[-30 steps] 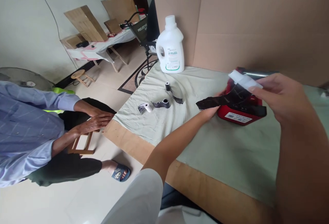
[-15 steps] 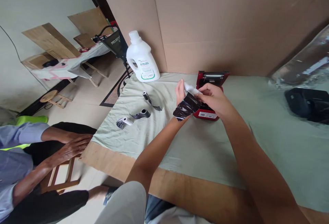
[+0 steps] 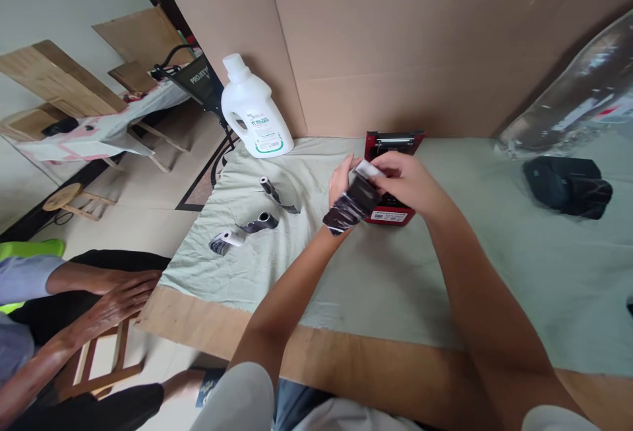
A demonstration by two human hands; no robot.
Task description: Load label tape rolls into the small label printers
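Both hands hold a paper roll (image 3: 366, 169) above the cloth; its white side shows between the fingers. A loose black-coated strip (image 3: 352, 207) hangs from it over my left wrist. My left hand (image 3: 340, 179) is closed around the roll's left side, its fingers partly hidden. My right hand (image 3: 409, 182) pinches the right side with thumb and fingers. Just behind and below them sits a small red printer (image 3: 388, 215) with its lid (image 3: 395, 141) raised; my hands cover much of its inside.
Several small paper rolls with black strips lie left, one a white-sided roll (image 3: 232, 238). A white detergent bottle (image 3: 260, 121) stands by the cardboard wall (image 3: 395, 42). A black object (image 3: 568, 187) and plastic-wrapped item (image 3: 568, 101) lie right. A seated person's hands (image 3: 123, 292) rest near the table corner.
The view has swung slightly to the right, so everything sits further left. My hands still hold the paper roll over the printer, and the black strip has shifted and turned a little.
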